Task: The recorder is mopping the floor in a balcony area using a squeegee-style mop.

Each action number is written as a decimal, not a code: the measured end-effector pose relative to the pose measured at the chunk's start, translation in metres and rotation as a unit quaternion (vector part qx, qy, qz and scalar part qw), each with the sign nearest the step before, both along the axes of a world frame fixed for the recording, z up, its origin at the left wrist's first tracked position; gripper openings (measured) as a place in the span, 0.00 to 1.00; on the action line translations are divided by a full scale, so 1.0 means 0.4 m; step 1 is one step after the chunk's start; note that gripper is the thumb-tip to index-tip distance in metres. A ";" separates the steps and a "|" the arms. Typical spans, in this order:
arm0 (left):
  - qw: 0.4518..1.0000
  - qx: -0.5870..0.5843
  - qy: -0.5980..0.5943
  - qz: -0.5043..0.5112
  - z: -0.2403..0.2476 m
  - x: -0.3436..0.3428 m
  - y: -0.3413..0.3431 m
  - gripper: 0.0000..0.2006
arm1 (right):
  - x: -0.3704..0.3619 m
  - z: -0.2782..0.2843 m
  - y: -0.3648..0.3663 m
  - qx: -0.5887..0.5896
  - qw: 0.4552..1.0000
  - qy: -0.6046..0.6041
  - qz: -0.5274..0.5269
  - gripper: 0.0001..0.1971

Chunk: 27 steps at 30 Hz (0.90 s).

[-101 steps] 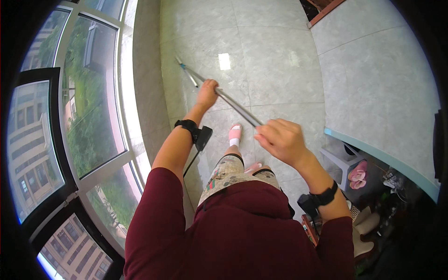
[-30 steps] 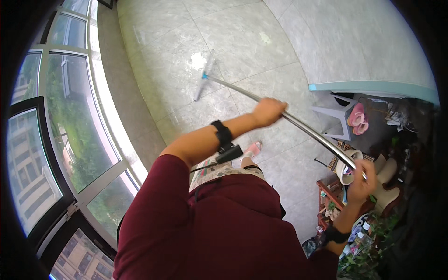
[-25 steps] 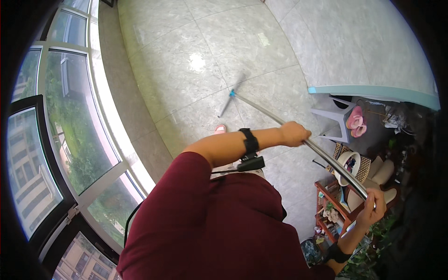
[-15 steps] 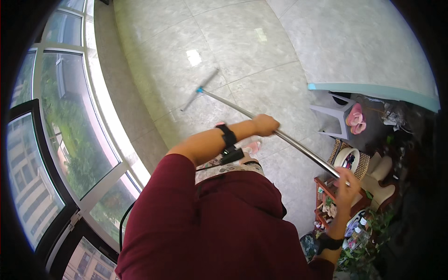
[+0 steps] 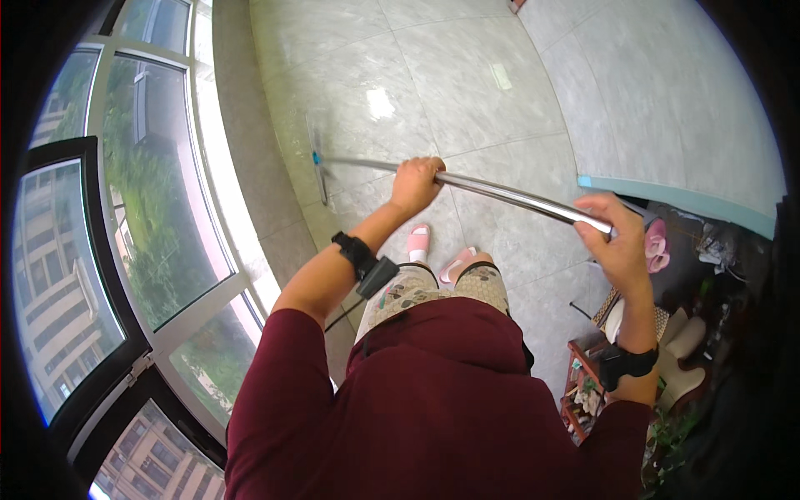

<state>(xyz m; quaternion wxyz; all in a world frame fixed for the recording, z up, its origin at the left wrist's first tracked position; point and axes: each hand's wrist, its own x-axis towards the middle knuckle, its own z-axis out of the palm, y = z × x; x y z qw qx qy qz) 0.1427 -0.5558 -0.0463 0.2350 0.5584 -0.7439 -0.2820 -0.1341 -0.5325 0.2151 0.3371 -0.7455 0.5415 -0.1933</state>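
I hold a floor squeegee (image 5: 525,198) by its long silvery metal pole, which slants across in front of me. Wrapped round the middle of the pole is my left hand (image 5: 416,185), closed. My right hand (image 5: 615,237) grips the upper end with thumb and fingers. The thin squeegee head (image 5: 322,182), with a blue joint, lies on the grey tiled floor (image 5: 433,92) at the far left, beside the base of the window wall. Motion blurs the head and the lower pole.
Tall windows (image 5: 167,192) run along the left, with an open dark-framed sash (image 5: 92,250). At right are a light-blue-edged grey panel (image 5: 692,193), pink slippers (image 5: 657,246), a wooden shelf (image 5: 575,383) with small things, and beige boots (image 5: 682,375). My feet wear pink sandals (image 5: 418,242).
The squeegee head has swung left, toward the window wall. Both hands have moved forward and up in view with the pole, and my right arm reaches farther out.
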 end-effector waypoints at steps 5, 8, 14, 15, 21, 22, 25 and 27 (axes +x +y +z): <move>0.993 0.088 0.009 0.081 0.032 0.038 0.119 0.05 | 0.083 0.020 -0.117 0.081 0.993 -0.042 0.076 0.08; 0.978 0.173 -0.003 0.114 -0.012 0.096 0.197 0.09 | 0.187 -0.012 -0.191 0.109 0.969 -0.023 0.219 0.08; 0.945 0.237 -0.038 0.221 -0.030 0.180 0.167 0.14 | 0.358 -0.101 -0.361 0.036 0.933 -0.012 0.357 0.08; 0.943 0.240 -0.039 0.226 -0.029 0.180 0.133 0.14 | 0.375 -0.110 -0.399 -0.002 0.932 -0.030 0.360 0.07; 0.932 0.181 -0.045 0.310 0.036 0.146 -0.168 0.07 | 0.346 -0.047 -0.617 -0.133 0.922 -0.083 0.353 0.06; 0.933 0.179 -0.040 0.310 0.037 0.140 -0.228 0.07 | 0.327 -0.028 -0.654 -0.150 0.924 -0.059 0.348 0.06; 0.946 0.123 -0.006 0.300 0.005 0.132 -0.402 0.08 | 0.263 -0.017 -0.746 -0.189 0.924 -0.030 0.332 0.07; 0.953 0.094 -0.007 0.288 -0.015 0.127 -0.524 0.08 | 0.225 -0.035 -0.798 -0.211 0.924 -0.022 0.319 0.08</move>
